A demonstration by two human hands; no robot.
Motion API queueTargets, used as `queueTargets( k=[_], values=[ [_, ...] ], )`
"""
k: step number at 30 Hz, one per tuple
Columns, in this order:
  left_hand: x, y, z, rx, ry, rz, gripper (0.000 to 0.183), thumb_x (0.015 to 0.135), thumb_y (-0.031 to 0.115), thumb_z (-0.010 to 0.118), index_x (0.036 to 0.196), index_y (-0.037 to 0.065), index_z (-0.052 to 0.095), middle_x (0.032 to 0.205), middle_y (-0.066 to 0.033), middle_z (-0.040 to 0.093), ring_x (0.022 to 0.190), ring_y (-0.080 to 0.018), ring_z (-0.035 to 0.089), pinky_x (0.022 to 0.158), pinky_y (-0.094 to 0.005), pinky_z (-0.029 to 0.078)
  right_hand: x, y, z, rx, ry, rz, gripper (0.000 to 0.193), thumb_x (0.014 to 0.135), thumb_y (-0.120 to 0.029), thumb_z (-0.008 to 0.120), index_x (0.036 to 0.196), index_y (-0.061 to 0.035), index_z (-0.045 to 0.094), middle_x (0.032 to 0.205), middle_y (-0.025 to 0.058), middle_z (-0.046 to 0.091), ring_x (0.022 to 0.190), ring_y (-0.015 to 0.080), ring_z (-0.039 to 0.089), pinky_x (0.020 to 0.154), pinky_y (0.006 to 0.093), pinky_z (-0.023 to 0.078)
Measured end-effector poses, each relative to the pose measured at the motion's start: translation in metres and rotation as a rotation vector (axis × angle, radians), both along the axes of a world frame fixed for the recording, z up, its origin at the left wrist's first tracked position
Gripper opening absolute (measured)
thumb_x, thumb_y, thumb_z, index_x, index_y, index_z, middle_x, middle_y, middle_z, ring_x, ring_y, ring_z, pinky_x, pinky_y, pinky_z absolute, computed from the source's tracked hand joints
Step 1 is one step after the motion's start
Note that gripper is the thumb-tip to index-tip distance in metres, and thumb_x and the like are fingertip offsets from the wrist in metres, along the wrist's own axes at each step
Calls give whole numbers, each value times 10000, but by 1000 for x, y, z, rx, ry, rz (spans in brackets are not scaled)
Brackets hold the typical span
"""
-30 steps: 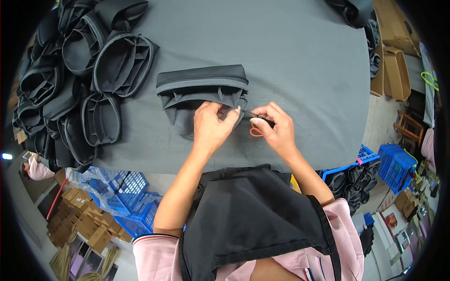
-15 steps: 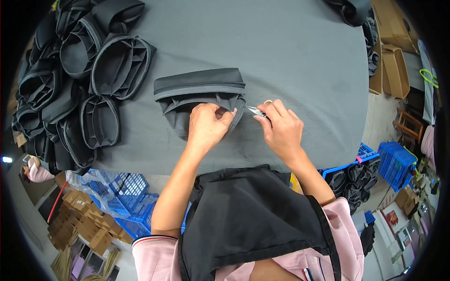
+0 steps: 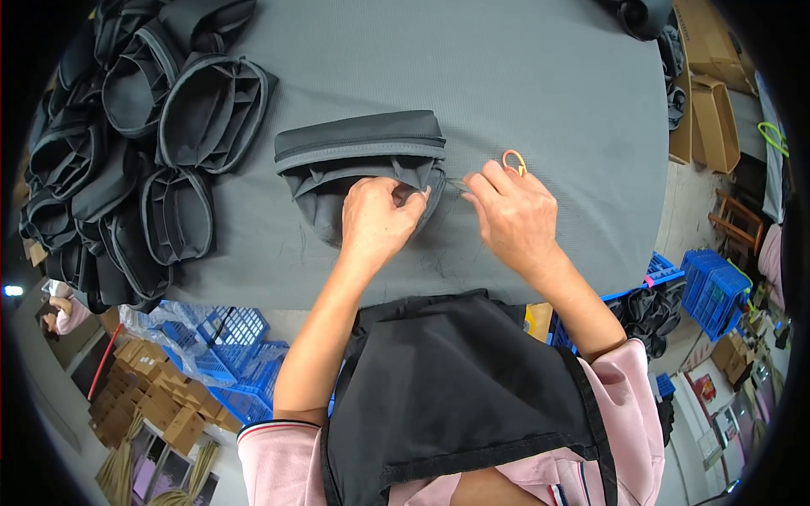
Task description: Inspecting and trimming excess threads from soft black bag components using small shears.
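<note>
A dark grey zippered pouch (image 3: 359,139) sits unzipped in front of me, its mouth with inner dividers facing me. My left hand (image 3: 380,211) reaches into that mouth, thumb and fingers pinching the fabric near its right edge. Just right of the pouch, my right hand (image 3: 519,211) is closed around small scissors, whose orange looped handle (image 3: 514,160) sticks up behind the knuckles. The blades are mostly hidden by the hand. Fine, thread-like lines show between my right fingertips and the pouch's edge; I cannot make out whether the fingers pinch them.
Many similar pouches (image 3: 211,114) are heaped on the left of the grey-covered table (image 3: 540,84). Another dark piece (image 3: 641,17) lies at the far right corner. Cardboard boxes (image 3: 715,122) and blue crates (image 3: 713,291) stand to the right, more blue crates (image 3: 240,329) below left.
My right hand has shifted slightly right and turned; the scissors' blades, which pointed at the pouch, now barely show and the handle loop stands out. My left hand keeps its hold.
</note>
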State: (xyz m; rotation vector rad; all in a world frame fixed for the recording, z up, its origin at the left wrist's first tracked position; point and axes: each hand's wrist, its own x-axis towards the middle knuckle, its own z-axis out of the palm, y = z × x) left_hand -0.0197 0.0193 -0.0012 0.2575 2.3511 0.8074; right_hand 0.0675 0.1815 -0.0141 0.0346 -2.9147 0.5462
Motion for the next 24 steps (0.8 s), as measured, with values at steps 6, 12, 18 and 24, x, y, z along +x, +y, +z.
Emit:
queueTargets(
  k=[6, 12, 18, 24],
  values=[
    [4, -4, -10, 124, 119, 48, 365, 722, 236, 703, 613, -83, 562, 453, -84, 476, 419, -143, 410, 447, -298, 352, -1, 1, -4, -236, -36, -57, 177, 702, -114, 714, 849, -78, 623, 775, 22, 538, 584, 215, 532, 531, 299, 435],
    [0, 0, -3, 34, -8, 38, 301, 718, 262, 665, 709, -39, 652, 692, -161, 631, 713, -304, 597, 686, -382, 460, 6, 6, -29, -1172, -405, -149, 144, 783, -68, 677, 917, -49, 629, 738, -27, 543, 609, 73, 508, 547, 222, 417],
    [6, -1, -6, 49, 62, 53, 300, 731, 252, 658, 712, -46, 632, 689, -167, 613, 685, -315, 586, 668, -399, 454, 7, -14, -28, -1649, -355, -490, 243, 777, -87, 697, 989, -11, 604, 771, -20, 576, 634, 33, 494, 540, 191, 401],
    [29, -1, -6, 156, 430, 114, 306, 757, 233, 718, 716, -37, 580, 695, -162, 594, 630, -323, 577, 587, -396, 453, -13, -35, -23, -1865, -344, -654, 204, 774, -63, 698, 933, -3, 584, 723, -11, 566, 520, 21, 424, 453, 195, 327]
  ],
)
